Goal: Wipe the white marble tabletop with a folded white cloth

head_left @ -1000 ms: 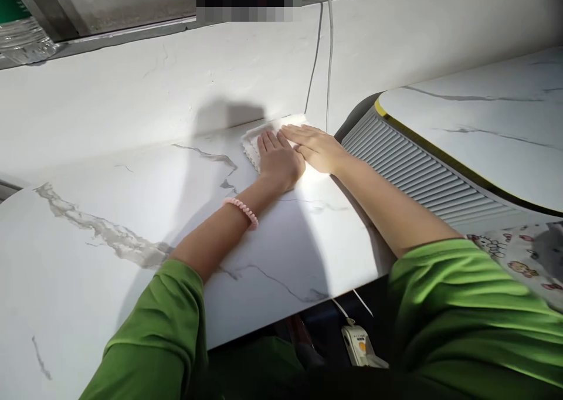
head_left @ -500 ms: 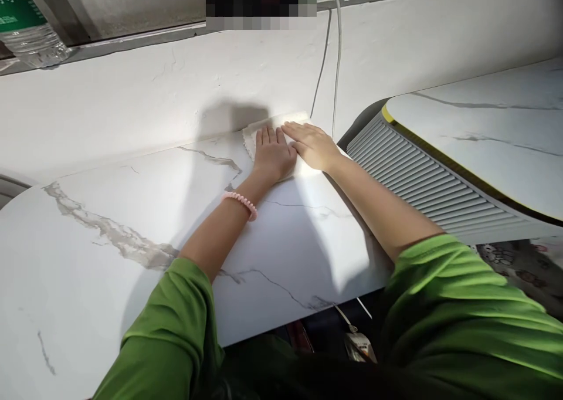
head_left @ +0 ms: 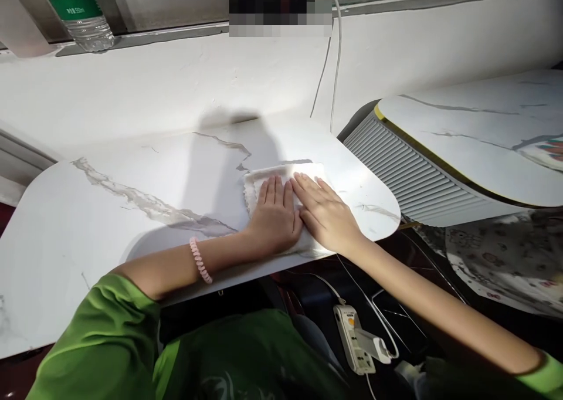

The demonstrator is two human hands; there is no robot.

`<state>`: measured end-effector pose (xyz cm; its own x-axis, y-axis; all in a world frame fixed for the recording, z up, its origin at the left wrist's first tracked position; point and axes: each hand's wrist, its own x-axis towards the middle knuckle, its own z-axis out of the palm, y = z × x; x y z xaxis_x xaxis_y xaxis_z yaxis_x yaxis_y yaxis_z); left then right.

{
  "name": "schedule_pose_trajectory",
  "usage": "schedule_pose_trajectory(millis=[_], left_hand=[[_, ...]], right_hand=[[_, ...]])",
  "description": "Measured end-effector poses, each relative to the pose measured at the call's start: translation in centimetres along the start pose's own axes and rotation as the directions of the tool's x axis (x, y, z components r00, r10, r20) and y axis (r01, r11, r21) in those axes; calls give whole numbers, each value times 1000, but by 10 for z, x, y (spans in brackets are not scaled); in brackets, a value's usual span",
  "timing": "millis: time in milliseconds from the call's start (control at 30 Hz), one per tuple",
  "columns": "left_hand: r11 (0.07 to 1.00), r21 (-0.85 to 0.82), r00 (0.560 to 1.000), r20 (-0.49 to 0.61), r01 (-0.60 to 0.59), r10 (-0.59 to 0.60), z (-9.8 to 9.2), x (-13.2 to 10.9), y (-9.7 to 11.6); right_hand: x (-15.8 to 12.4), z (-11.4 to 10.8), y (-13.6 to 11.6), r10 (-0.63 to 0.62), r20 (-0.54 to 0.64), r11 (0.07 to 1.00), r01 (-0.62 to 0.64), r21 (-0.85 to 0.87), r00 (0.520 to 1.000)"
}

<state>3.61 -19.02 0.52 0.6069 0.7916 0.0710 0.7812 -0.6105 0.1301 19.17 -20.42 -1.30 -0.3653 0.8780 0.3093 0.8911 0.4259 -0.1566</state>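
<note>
A white cloth [head_left: 252, 190] with a ruffled edge lies flat on the white marble-patterned table [head_left: 88, 236], near its rounded right end. My left hand [head_left: 276, 217] presses on the cloth with its fingers stretched out; a pink coiled band [head_left: 200, 261] circles that wrist. Beside it, my right hand [head_left: 329, 213] also rests flat on the cloth, fingers straight and pointing away from me. The two hands touch along their thumb sides. Part of the cloth is hidden beneath both palms.
A water bottle [head_left: 91, 33] stands on the window ledge at upper left. Right of the table is a ribbed white cabinet [head_left: 409, 165] with a marble-patterned top. Below the front edge lies a power strip [head_left: 352, 338] with a plugged-in charger. Cables [head_left: 336, 77] run down the wall.
Both hands and the cloth have slid from the table's back edge by the wall toward the front edge. The camera view has shifted, bringing the power strip into fuller sight.
</note>
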Motion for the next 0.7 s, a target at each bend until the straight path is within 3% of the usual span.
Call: schedule_pose_trajectory(millis=[100,233,533,700], left_hand=[[1000,2,1000,0,13,-13,1,3,-2],[999,-18,999,19,28,-27,-1,24,-18],[994,-6,990,89,108,-107,-12,109,-100],[986,-4,983,81,166,-165,-13,148,-130]], right_hand=[[6,3,2,12,18,1000,-12,8,1000],[31,12,15,30,19,999,-30,16,999],[150,50,50,90,9,995,-91,37,996],[201,66,72,101,-14,991,-100,90,995]])
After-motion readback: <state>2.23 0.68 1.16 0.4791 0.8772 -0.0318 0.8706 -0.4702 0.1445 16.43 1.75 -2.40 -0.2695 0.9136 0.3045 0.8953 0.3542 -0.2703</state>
